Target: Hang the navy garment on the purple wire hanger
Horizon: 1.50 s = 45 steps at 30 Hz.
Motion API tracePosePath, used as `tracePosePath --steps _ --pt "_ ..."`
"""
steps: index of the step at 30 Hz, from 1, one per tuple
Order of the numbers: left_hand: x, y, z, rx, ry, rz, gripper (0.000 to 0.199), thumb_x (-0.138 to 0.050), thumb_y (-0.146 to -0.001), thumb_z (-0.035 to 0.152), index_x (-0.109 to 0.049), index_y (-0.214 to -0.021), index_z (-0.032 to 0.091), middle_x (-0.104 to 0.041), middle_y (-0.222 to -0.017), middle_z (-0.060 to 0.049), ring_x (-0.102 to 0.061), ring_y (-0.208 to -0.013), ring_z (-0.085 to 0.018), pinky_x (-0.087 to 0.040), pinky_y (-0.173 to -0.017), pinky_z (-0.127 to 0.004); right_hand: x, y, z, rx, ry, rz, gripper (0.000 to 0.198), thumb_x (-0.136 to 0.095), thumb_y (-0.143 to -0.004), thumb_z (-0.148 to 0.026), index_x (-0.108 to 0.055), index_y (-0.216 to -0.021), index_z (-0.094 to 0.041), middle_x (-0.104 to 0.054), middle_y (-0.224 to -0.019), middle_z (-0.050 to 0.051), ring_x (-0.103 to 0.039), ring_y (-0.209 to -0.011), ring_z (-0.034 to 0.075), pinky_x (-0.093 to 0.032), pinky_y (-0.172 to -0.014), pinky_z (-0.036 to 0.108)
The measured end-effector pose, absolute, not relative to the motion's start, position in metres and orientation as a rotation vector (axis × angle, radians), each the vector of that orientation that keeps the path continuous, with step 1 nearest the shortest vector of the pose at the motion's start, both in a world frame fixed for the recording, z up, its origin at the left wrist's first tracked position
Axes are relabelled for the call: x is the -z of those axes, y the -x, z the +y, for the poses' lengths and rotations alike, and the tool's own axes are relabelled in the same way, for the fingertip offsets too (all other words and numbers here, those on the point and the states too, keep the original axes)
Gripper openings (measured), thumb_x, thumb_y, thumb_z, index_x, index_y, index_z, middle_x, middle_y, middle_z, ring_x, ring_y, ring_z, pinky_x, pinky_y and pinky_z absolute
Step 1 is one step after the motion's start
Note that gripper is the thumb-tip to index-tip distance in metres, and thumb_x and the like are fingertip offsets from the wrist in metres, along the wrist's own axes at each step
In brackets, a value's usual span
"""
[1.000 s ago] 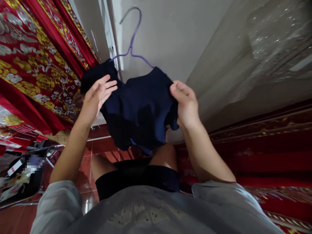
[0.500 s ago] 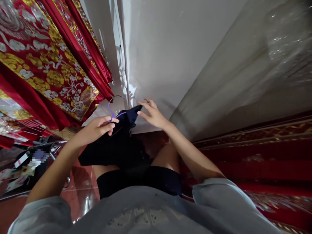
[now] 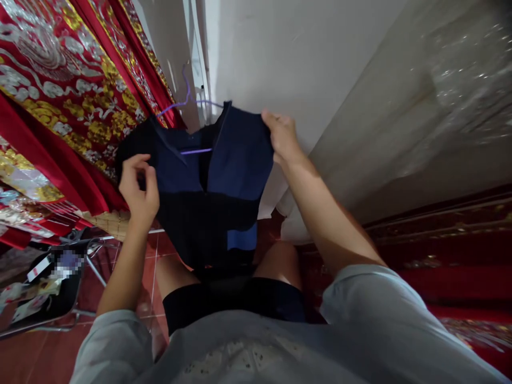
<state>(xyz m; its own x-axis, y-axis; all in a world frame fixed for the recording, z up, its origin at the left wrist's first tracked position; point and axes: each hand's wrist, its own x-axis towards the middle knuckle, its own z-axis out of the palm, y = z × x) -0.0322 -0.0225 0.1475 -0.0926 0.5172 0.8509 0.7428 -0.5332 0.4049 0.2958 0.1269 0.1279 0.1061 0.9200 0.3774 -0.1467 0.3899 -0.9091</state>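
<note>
A navy and black shirt (image 3: pixel 236 170) with an open V-shaped neck hangs spread out in front of my legs. It is on a purple hanger (image 3: pixel 188 98), whose hook points up and whose bar shows through the neck opening. My right hand (image 3: pixel 283 136) grips the shirt at the shoulder on the right, thumb on top. On the other side, my left hand (image 3: pixel 138 186) has its fingers curled at the dark sleeve edge; the fabric hides part of the fingertips. A lighter blue patch shows low on the shirt's right side.
Red cloth with gold and silver embroidery (image 3: pixel 80 101) hangs close on the left. A black folding chair (image 3: pixel 74 288) holding a phone-like item and small things stands below it. A pale panel (image 3: pixel 288 58) rises ahead, with clear plastic sheeting (image 3: pixel 468 90) at right.
The shirt has gone from bunched and low to raised and spread out on its hanger. My hands have moved apart, the right one up onto the shoulder, the left one off the hanger to the sleeve.
</note>
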Motion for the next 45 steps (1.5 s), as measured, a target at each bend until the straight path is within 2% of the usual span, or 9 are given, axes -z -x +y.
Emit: tracePosePath --steps 3,9,14,19,23,26,29,34,45 --pt "-0.118 0.021 -0.021 1.353 2.407 -1.489 0.042 -0.047 -0.103 0.031 -0.055 -0.143 0.023 -0.070 -0.104 -0.006 -0.067 -0.090 -0.019 -0.053 -0.094 -0.033 -0.122 -0.307 0.129 -0.862 0.799 -1.111 0.032 -0.061 -0.098 -0.049 -0.060 -0.082 -0.021 -0.071 -0.079 0.003 -0.071 -0.100 0.016 -0.057 -0.087 0.032" --pt "-0.063 -0.010 -0.011 0.373 2.684 -1.661 0.064 -0.050 -0.099 0.022 -0.036 -0.160 0.028 -0.073 -0.111 -0.011 -0.072 -0.093 -0.026 -0.053 -0.092 -0.040 -0.077 -0.315 0.085 -0.853 0.831 -1.055 0.041 -0.069 -0.087 -0.062 -0.064 -0.084 -0.021 -0.071 -0.085 0.005 -0.070 -0.107 0.026 -0.060 -0.087 0.042" --pt "-0.031 -0.018 -0.010 0.118 2.542 -1.967 0.034 -0.053 -0.100 0.034 -0.064 -0.125 0.014 -0.074 -0.094 -0.016 -0.072 -0.092 -0.032 -0.052 -0.082 -0.038 -0.056 -0.334 0.085 -0.626 0.990 -1.152 0.036 -0.061 -0.093 -0.055 -0.063 -0.082 -0.021 -0.066 -0.084 0.003 -0.066 -0.095 0.022 -0.056 -0.087 0.040" --pt "0.003 -0.030 -0.027 0.715 2.462 -2.125 0.031 -0.065 -0.092 0.050 -0.067 -0.089 0.018 -0.068 -0.080 -0.008 -0.067 -0.082 -0.025 -0.049 -0.076 -0.033 -0.025 -0.312 0.063 -0.237 1.189 -1.167 0.031 -0.068 -0.085 -0.038 -0.063 -0.111 -0.022 -0.062 -0.122 0.011 -0.056 -0.114 0.023 -0.047 -0.101 0.042" --pt "0.025 -0.059 -0.050 1.429 2.254 -2.191 0.014 -0.060 -0.090 0.024 -0.058 -0.076 0.020 -0.060 -0.073 -0.001 -0.060 -0.075 -0.018 -0.047 -0.073 -0.028 0.018 -0.241 0.006 -0.843 1.149 -1.436 0.031 -0.056 -0.090 -0.050 -0.062 -0.089 -0.019 -0.066 -0.090 0.005 -0.061 -0.085 0.020 -0.048 -0.083 0.034" --pt "0.028 -0.076 -0.069 1.895 1.995 -2.206 0.002 -0.059 -0.089 0.022 -0.059 -0.091 0.021 -0.061 -0.082 -0.001 -0.060 -0.076 -0.016 -0.049 -0.073 -0.027 0.035 -0.196 -0.030 -1.185 1.064 -1.575 0.035 -0.049 -0.096 -0.052 -0.059 -0.084 -0.020 -0.063 -0.079 0.002 -0.060 -0.077 0.018 -0.046 -0.077 0.031" --pt "0.022 -0.080 -0.079 2.215 1.885 -2.169 0.034 -0.059 -0.090 0.022 -0.053 -0.123 0.022 -0.062 -0.096 -0.004 -0.063 -0.080 -0.015 -0.052 -0.074 -0.027 0.033 -0.180 -0.046 -1.194 1.052 -1.451 0.028 -0.053 -0.094 -0.049 -0.059 -0.091 -0.022 -0.066 -0.087 0.002 -0.062 -0.082 0.018 -0.047 -0.080 0.031" --pt "0.013 -0.073 -0.077 2.375 1.964 -2.088 0.069 -0.059 -0.091 0.019 -0.028 -0.152 0.025 -0.067 -0.100 -0.005 -0.068 -0.089 -0.016 -0.055 -0.087 -0.031 0.023 -0.186 -0.047 -1.173 1.091 -1.367 0.030 -0.066 -0.087 -0.050 -0.058 -0.093 -0.022 -0.067 -0.089 0.004 -0.063 -0.080 0.019 -0.049 -0.075 0.031" --pt "0.022 -0.068 -0.074 2.447 1.950 -2.140 0.034 -0.061 -0.087 0.020 -0.055 -0.120 0.020 -0.070 -0.088 -0.003 -0.070 -0.086 -0.017 -0.054 -0.082 -0.029 0.026 -0.200 -0.051 -1.220 1.079 -1.493 0.033 -0.055 -0.096 -0.049 -0.065 -0.082 -0.021 -0.065 -0.075 0.001 -0.062 -0.071 0.016 -0.047 -0.070 0.029"
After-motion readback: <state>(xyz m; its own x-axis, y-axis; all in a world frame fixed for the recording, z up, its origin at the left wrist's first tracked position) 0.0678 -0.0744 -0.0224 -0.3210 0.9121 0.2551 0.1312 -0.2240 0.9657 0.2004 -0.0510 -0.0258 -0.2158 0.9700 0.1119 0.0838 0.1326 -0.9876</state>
